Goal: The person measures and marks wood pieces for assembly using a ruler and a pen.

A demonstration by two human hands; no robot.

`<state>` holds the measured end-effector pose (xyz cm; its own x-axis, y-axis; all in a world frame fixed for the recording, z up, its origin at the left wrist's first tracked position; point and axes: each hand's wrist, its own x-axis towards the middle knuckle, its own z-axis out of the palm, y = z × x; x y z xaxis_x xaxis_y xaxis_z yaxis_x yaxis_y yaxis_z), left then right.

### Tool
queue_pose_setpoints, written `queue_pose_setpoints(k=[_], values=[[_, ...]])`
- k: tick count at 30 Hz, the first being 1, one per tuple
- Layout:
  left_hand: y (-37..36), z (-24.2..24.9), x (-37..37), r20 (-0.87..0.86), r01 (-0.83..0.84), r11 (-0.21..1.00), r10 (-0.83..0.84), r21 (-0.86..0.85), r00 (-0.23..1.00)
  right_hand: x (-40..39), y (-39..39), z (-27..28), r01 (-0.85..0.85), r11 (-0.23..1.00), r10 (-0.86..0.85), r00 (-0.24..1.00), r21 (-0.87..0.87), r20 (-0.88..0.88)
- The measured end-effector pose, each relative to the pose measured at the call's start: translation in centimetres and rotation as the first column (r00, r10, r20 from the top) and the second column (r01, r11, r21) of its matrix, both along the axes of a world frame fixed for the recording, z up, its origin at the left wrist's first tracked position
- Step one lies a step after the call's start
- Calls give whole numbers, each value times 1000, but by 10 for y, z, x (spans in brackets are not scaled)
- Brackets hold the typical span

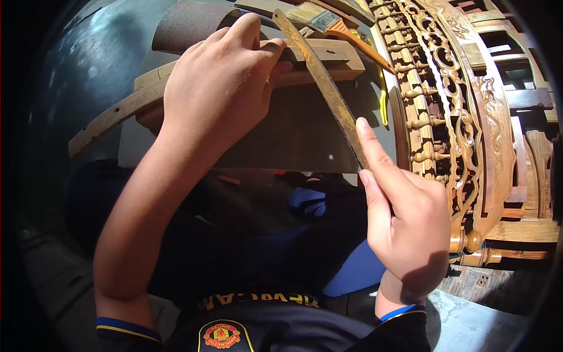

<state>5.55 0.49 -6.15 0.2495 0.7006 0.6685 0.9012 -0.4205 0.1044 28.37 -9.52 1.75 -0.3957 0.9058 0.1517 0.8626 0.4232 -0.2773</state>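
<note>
My left hand is closed over a long curved piece of wood, its fingertips hidden on the far side. The wood's thicker end, with a small slot in its top, shows to the right of that hand. In my right hand is a rusty flat metal blade with a hole near its far tip. Thumb and forefinger pinch its near end, the forefinger stretched along it. The blade slants up and away to the left, overlapping the wood's right end in this view.
A grey work surface lies under the wood. Behind are a dark sandpaper roll and a paintbrush with an orange handle. A yellow strip-like object lies at the right edge. Carved, varnished wooden furniture parts stand along the right.
</note>
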Motion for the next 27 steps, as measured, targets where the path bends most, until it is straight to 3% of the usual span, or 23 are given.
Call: queue_pose_setpoints(k=[4, 5, 8, 11, 13, 16, 20, 24, 27], values=[[7, 1, 0, -1, -40, 999, 40, -37, 999, -14, 41, -48, -43, 991, 44, 999, 128, -3], [7, 2, 3, 11, -32, 999, 33, -39, 999, -14, 35, -45, -43, 989, 30, 996, 145, 89], [5, 2, 2, 51, -36, 999, 38, -34, 998, -4, -9, 5, -28, 999, 31, 990, -21, 138], [6, 1, 1, 26, -42, 999, 42, -6, 999, -6, 8, -1, 26, 1000, -26, 999, -13, -35], [6, 2, 1, 28, -59, 997, 61, -47, 998, -17, 37, -41, 9, 992, 4, 995, 128, -100], [9, 5, 5, 45, -57, 998, 59, -38, 997, -13, 13, -11, -17, 1000, 16, 994, 7, 112], [11, 0, 1, 36, -45, 999, 44, 23, 998, 6, 6, 19, -20, 993, 23, 1000, -115, 19], [12, -1, 2, 24, -91, 996, 91, -10, 996, -15, 42, -41, -5, 994, 2, 1000, 112, 29], [10, -2, 2, 7, -53, 998, 53, 37, 999, -7, 20, -10, -19, 995, 15, 999, 95, 44]])
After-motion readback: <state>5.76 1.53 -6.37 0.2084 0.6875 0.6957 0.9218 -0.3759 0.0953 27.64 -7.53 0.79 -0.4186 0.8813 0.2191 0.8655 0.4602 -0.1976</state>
